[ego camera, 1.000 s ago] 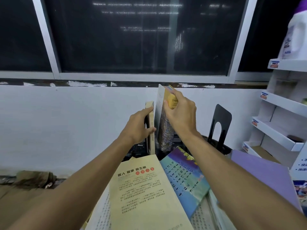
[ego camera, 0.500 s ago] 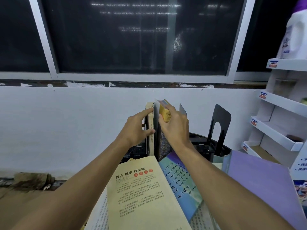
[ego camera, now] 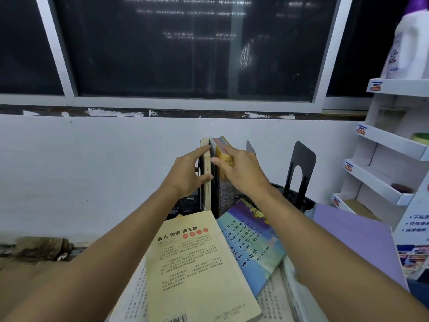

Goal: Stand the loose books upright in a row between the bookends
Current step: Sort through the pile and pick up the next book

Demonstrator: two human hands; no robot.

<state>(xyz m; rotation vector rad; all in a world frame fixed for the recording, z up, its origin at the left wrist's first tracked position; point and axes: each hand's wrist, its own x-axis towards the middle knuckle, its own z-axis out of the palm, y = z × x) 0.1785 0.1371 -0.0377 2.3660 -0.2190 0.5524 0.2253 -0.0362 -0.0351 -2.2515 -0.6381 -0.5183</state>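
Note:
Two books stand upright side by side against the wall: a cream book (ego camera: 205, 182) and a yellow-spined book (ego camera: 224, 173). My left hand (ego camera: 185, 175) grips the cream book, thumb on its spine. My right hand (ego camera: 242, 173) holds the yellow-spined book from the right, thumb across its spine. A black bookend (ego camera: 301, 163) stands apart to the right, and a thin dark plate (ego camera: 250, 147) shows just behind my right hand. Loose books lie flat in front: a cream paperback (ego camera: 197, 263), a blue one (ego camera: 250, 240) and a purple one (ego camera: 355, 240).
A white tiered display rack (ego camera: 383, 177) stands at the right, with a white and purple bottle (ego camera: 408, 43) on its top shelf. A white wall (ego camera: 92, 170) and dark windows rise behind the books. Open printed pages (ego camera: 271, 296) lie under the flat books.
My right hand has brought the yellow-spined book down from above; it now stands level with and against the cream book. My left hand stayed on the cream book.

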